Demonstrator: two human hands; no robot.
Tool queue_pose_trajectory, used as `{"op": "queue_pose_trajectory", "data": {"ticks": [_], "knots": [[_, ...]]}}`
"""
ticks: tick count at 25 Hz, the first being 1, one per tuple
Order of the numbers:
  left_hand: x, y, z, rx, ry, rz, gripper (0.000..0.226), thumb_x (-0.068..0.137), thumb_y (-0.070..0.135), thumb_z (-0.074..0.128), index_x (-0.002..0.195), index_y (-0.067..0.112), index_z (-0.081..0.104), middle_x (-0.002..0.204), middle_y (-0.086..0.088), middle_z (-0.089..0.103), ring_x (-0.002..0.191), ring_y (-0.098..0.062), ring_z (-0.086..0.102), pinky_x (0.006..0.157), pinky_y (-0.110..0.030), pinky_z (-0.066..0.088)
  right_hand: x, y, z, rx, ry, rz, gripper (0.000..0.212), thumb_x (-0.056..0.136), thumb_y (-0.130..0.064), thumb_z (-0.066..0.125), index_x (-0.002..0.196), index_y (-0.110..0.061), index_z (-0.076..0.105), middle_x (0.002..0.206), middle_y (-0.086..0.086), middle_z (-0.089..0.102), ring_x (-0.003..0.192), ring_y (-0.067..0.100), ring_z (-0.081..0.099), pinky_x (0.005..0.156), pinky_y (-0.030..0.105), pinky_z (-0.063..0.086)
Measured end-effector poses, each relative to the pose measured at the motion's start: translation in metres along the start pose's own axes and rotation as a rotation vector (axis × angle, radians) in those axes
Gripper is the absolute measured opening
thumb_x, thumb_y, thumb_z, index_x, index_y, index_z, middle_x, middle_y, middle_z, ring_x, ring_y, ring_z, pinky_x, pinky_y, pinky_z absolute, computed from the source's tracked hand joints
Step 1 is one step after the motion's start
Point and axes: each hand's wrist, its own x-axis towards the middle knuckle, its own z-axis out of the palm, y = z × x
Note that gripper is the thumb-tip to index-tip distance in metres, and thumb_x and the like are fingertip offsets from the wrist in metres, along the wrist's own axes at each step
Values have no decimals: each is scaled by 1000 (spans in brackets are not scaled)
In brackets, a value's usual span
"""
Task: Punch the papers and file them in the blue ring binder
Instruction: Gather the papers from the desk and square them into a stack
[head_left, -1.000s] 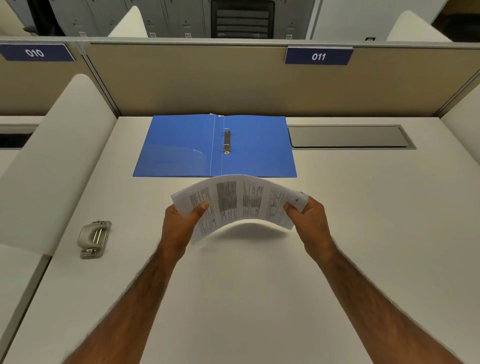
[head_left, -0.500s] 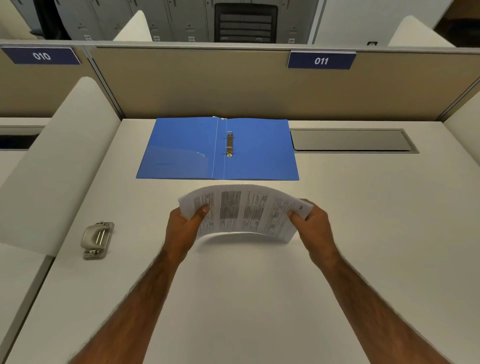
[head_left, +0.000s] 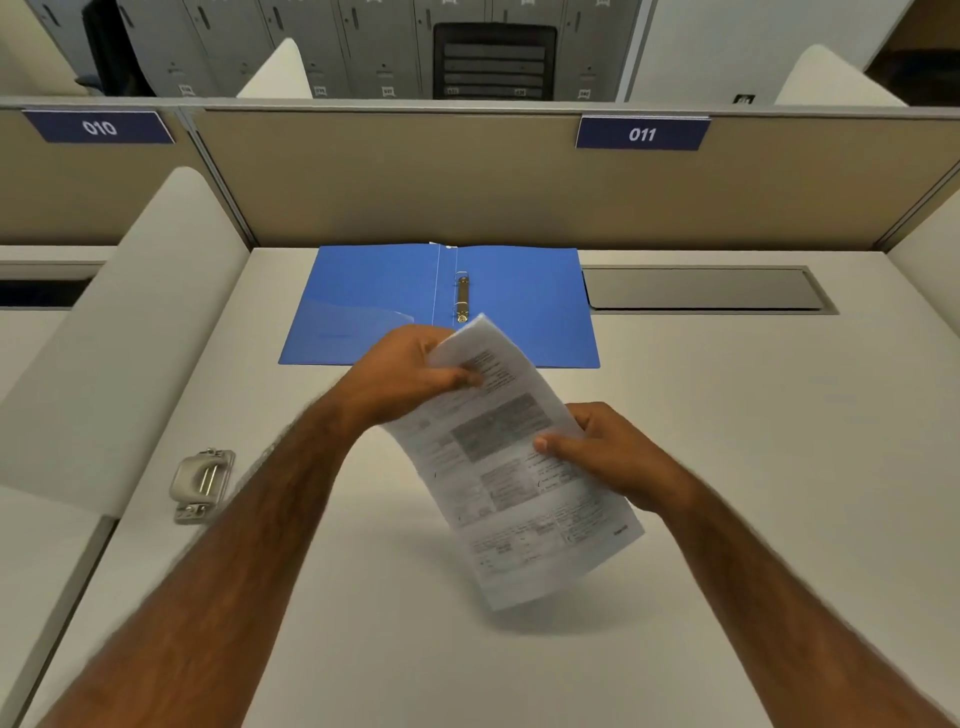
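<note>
Head view. Printed papers (head_left: 514, 467) held clear of the desk (head_left: 727, 467), shadow beneath, long axis slanting from the binder toward the person.

Left hand (head_left: 410, 371) pinches the far corner. Right hand (head_left: 602, 449) grips the right edge, thumb on top. This likely squares the stack for punching.

Blue ring binder (head_left: 374, 301) lies open just beyond, rings (head_left: 462, 299) exposed and ready. Hole punch (head_left: 202, 480) sits untouched, well left.

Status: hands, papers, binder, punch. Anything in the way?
Left hand and right hand both grip the papers, held off the desk. Blue ring binder lies open, rings bare. Hole punch sits apart at desk's left edge. No obstruction seen.
</note>
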Motion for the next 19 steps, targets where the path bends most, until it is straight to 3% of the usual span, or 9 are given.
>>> {"op": "queue_pose_trajectory", "data": {"ticks": [2, 3, 5, 7, 9, 12, 15, 19], "knots": [[-3, -12, 4, -89, 367, 79, 43, 88, 44, 72, 128, 39, 61, 130, 17, 64, 117, -3, 60, 96, -19, 49, 0, 6, -2, 124, 105, -8, 17, 94, -18, 68, 109, -13, 74, 102, 7, 79, 91, 29, 77, 85, 50, 62], [-8, -20, 8, -254, 499, 37, 62, 87, 46, 72, 143, 30, 50, 147, 9, 53, 132, -6, 50, 108, -24, 42, -1, 10, -5, 193, 146, -10, 18, 94, -18, 68, 111, -14, 73, 104, 8, 79, 92, 30, 76, 86, 52, 61], [-20, -37, 23, -637, 501, -104, 77, 88, 49, 66, 153, 20, 36, 158, -1, 40, 143, -16, 40, 118, -41, 34, -1, 13, -8, 301, 175, -31, 22, 94, -20, 68, 116, -19, 72, 108, 6, 78, 96, 30, 76, 86, 50, 62], [-27, -47, 40, -848, 230, -109, 59, 96, 45, 59, 146, 15, 48, 146, -9, 55, 133, -30, 53, 109, -55, 43, 0, 12, -5, 343, 193, -67, 23, 94, -20, 68, 117, -25, 72, 110, 3, 78, 98, 29, 75, 84, 45, 63], [-33, -40, 53, -923, 64, -90, 49, 95, 34, 60, 138, 13, 56, 134, -12, 65, 123, -38, 60, 99, -57, 51, 4, 11, 0, 350, 217, -104, 24, 94, -18, 69, 116, -26, 73, 111, 2, 78, 99, 27, 75, 86, 45, 62], [-34, -23, 60, -886, 168, -27, 38, 92, 26, 66, 129, 26, 65, 125, -6, 70, 113, -29, 68, 89, -47, 58, 9, 7, 5, 329, 279, -161, 30, 89, -14, 74, 118, -23, 73, 113, 0, 77, 104, 23, 73, 93, 45, 59], [-34, -16, 55, -790, 263, 64, 28, 90, 34, 68, 115, 45, 70, 115, 3, 74, 104, -21, 71, 78, -34, 61, 9, 3, 5, 329, 311, -236, 37, 84, -20, 74, 120, -27, 72, 116, -3, 75, 107, 22, 71, 89, 39, 60], [-38, -30, 67, -737, 310, -42, 29, 79, 41, 79, 107, 37, 74, 106, 2, 77, 100, -21, 73, 82, -41, 62, 9, 12, 8, 296, 375, -201, 26, 84, -19, 76, 105, -34, 74, 105, -3, 78, 102, 23, 72, 86, 39, 61]]}}
